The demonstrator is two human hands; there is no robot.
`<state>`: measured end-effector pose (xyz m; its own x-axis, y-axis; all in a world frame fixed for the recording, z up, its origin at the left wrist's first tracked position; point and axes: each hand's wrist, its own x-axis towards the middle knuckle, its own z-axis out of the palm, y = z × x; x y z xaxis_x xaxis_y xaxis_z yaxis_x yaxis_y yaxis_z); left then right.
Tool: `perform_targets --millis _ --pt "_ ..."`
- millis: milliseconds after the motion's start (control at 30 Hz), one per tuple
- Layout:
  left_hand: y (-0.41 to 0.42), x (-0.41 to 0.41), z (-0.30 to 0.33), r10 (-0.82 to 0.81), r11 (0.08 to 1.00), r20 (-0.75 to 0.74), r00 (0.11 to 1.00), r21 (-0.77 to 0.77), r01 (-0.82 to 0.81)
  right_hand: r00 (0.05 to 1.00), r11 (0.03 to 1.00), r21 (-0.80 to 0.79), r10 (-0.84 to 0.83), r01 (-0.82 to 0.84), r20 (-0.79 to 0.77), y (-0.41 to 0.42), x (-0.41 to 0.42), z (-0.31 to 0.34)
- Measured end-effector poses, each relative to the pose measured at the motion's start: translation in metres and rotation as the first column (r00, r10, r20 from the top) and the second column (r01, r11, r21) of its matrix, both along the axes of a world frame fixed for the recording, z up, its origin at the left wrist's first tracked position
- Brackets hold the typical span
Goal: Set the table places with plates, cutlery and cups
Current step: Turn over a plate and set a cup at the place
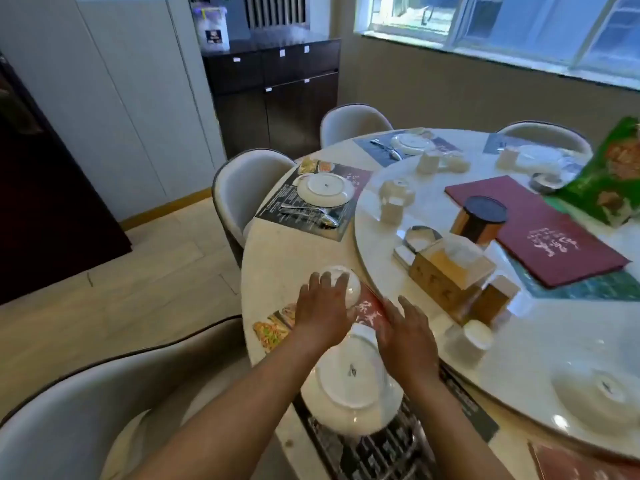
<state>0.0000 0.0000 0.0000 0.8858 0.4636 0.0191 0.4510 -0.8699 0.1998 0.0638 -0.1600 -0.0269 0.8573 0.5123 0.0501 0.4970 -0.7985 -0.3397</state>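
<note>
You stand at a round marble table ringed by pale upholstered chairs. Beyond, a dark wooden sideboard meets white wall panels. Daylight enters through the window above a light wood floor.

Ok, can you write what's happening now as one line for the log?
step: setting nearest place | left hand: holds white bowl | right hand: open, above placemat | plate: on placemat | cutlery here: none visible
</note>
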Motion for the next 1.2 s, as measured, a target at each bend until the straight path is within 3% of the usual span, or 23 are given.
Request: perform_targets --millis 233,333,500,567,633,733,800,933,1200 --pt "0.025 0.083 -0.047 0.120 0.982 -0.316 0.941 -0.099 -0.159 0.992 0.980 -0.164 0.106 -0.116 -0.069 0.036 0.080 -0.036" --pt "0.033 0.093 -0.059 0.135 0.980 -0.320 0.938 -0.096 -0.174 0.994 0.987 -0.126 0.093 -0.099 -0.050 0.038 0.086 -0.044" --pt "0.041 0.089 -0.059 0.132 0.980 -0.178 0.975 -0.126 -0.156 0.997 0.994 -0.074 0.081 -0.082 -0.016 0.035 0.081 -0.054" --pt "0.046 0.084 -0.054 0.251 0.915 -0.028 0.968 -0.319 -0.246 0.997 0.995 -0.069 0.077 -0.078 -0.023 0.034 0.081 -0.054" --pt "0.048 0.079 -0.047 0.433 0.758 0.102 0.896 -0.579 -0.301 0.996 0.994 -0.073 0.077 -0.079 -0.033 0.034 0.080 -0.055" --pt "0.049 0.076 -0.041 0.668 0.428 0.102 0.737 -0.863 -0.268 0.997 0.994 -0.076 0.074 -0.076 -0.022 0.033 0.077 -0.056" --pt "0.049 0.074 -0.042 0.744 0.275 0.046 0.667 -0.931 -0.242 0.997 0.993 -0.094 0.072 -0.075 -0.036 0.033 0.076 -0.055" --pt "0.046 0.072 -0.046 0.783 0.223 0.026 0.621 -0.944 -0.242 0.995 0.991 -0.106 0.079 -0.085 -0.065 0.033 0.076 -0.053" --pt "0.041 0.078 -0.058 0.772 0.300 0.020 0.635 -0.893 -0.336 0.992 0.988 -0.109 0.096 -0.105 -0.085 0.030 0.073 -0.049"
